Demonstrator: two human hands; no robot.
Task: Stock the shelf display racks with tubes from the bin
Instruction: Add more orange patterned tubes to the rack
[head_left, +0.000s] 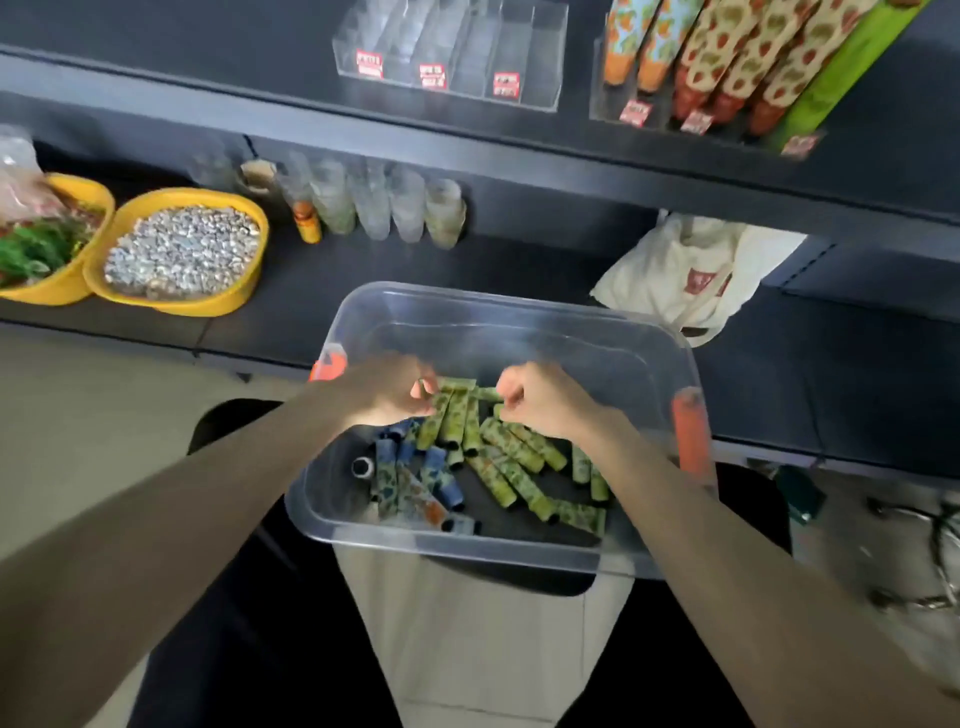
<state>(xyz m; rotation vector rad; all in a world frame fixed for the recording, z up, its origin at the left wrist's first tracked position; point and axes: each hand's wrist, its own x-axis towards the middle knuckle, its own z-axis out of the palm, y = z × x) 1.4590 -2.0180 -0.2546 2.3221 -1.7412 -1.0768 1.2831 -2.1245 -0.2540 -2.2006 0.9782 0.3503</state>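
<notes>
A clear plastic bin (519, 317) with orange handles rests on my lap against the lower shelf. Inside lie several green patterned tubes (511, 460) and several blue patterned tubes (415, 480). My left hand (387, 392) is closed around a bunch of green tubes (452, 415) at the bin's middle. My right hand (545, 397) pinches the same bunch from the right. On the upper shelf stands an empty clear display rack (457, 47) with red labels. Beside it a second rack (613, 111) holds tall tubes.
Two yellow bowls (176, 301) sit at the left of the lower shelf, one with silvery pieces. Clear cups (374, 202) and a small orange bottle (306, 221) line the back. A white bag (685, 270) lies right of the bin. Tiled floor below.
</notes>
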